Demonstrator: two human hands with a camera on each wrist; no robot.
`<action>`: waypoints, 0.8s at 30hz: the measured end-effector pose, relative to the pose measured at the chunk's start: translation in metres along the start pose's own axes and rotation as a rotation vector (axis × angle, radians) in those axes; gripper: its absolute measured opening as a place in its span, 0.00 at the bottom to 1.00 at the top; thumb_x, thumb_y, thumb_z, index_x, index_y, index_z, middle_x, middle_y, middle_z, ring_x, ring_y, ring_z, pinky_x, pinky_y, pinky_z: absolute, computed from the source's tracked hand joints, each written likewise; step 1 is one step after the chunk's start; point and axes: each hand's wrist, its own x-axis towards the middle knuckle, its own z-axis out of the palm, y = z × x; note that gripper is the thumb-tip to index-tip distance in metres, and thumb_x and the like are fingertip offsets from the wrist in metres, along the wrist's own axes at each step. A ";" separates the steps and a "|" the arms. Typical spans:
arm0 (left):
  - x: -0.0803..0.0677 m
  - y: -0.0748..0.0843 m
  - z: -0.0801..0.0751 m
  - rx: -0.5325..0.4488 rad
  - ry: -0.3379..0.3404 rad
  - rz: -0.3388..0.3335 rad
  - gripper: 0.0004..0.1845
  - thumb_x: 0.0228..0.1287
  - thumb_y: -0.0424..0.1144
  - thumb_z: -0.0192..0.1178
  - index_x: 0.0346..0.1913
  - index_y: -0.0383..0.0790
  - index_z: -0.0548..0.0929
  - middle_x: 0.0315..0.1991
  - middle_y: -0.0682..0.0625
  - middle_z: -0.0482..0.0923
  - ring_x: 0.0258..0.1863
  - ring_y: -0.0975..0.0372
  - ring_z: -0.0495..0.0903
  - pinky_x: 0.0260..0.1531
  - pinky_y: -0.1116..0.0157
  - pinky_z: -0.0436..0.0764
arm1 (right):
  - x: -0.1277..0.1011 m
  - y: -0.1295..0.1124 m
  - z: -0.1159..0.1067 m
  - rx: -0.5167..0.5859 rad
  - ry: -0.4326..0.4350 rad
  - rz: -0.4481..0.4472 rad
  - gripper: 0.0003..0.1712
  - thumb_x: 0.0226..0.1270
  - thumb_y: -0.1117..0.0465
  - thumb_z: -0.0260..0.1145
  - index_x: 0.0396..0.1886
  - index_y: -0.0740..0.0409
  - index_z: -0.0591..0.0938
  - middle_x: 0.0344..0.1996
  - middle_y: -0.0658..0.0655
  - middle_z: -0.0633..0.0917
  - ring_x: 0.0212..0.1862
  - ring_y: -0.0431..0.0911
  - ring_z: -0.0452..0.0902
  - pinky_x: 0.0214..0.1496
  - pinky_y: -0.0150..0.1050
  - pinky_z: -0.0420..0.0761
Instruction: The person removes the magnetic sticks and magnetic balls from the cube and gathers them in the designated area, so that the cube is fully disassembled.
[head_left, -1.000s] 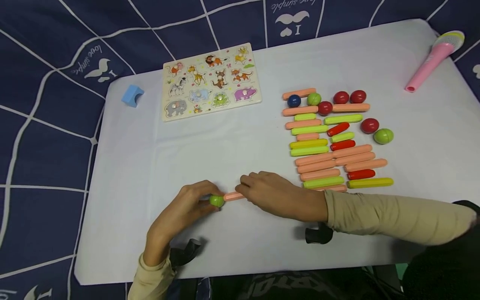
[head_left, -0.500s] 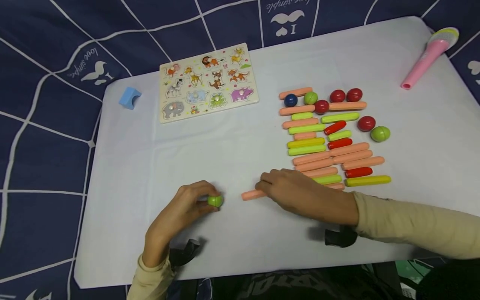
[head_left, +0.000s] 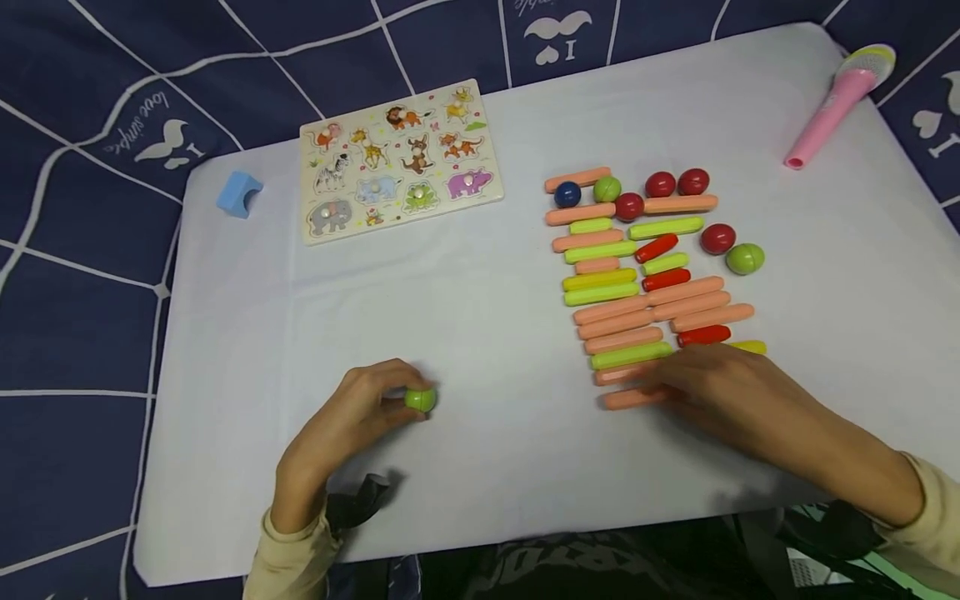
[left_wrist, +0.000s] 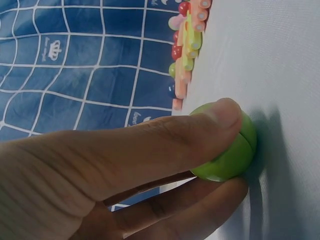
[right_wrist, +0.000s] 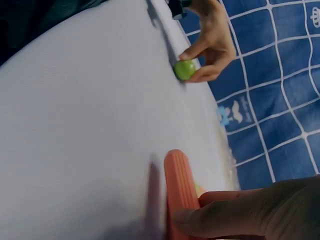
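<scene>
My left hand (head_left: pixel 351 417) pinches a small green ball (head_left: pixel 420 400) with a groove round it, low over the white table. In the left wrist view the thumb lies over the ball (left_wrist: pixel 227 162) and fingers support its other side. My right hand (head_left: pixel 738 404) grips a peach-coloured ribbed stick (head_left: pixel 626 399) between thumb and fingers. One end of the stick (right_wrist: pixel 181 185) juts out past the thumb in the right wrist view; the rest is hidden by the hand. It lies just on the near side of another peach stick (head_left: pixel 618 374), at the near end of the rows.
Rows of peach, green, yellow and red sticks (head_left: pixel 611 293) lie right of centre. Several balls, such as a blue ball (head_left: pixel 567 194) and a red ball (head_left: pixel 717 239), lie among them. An animal puzzle board (head_left: pixel 480 206), blue block (head_left: pixel 237 193) and pink toy microphone (head_left: pixel 832 117) stand further back.
My right hand has pulled the peach stick away from the green ball and carried it right to the near end of the rows. My left hand keeps its pinch on the ball.
</scene>
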 end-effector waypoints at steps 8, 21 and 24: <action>-0.001 0.004 0.002 0.026 0.015 -0.017 0.17 0.46 0.23 0.75 0.39 0.42 0.86 0.40 0.56 0.84 0.43 0.63 0.82 0.42 0.64 0.84 | -0.004 0.009 0.015 -0.032 0.118 -0.087 0.27 0.35 0.65 0.85 0.42 0.54 0.88 0.37 0.50 0.87 0.38 0.44 0.83 0.37 0.43 0.86; 0.142 0.052 -0.044 0.269 0.103 0.122 0.16 0.61 0.32 0.69 0.52 0.36 0.84 0.49 0.47 0.83 0.49 0.57 0.80 0.50 0.59 0.79 | -0.010 0.014 0.022 -0.034 0.189 -0.099 0.25 0.29 0.65 0.87 0.33 0.53 0.88 0.35 0.50 0.80 0.36 0.42 0.79 0.36 0.42 0.86; 0.194 0.047 -0.039 0.239 0.098 0.148 0.17 0.63 0.28 0.65 0.54 0.31 0.81 0.51 0.43 0.82 0.51 0.56 0.79 0.54 0.62 0.77 | -0.010 0.012 0.025 -0.017 0.198 -0.108 0.24 0.31 0.66 0.86 0.34 0.53 0.87 0.35 0.48 0.80 0.37 0.41 0.79 0.36 0.41 0.85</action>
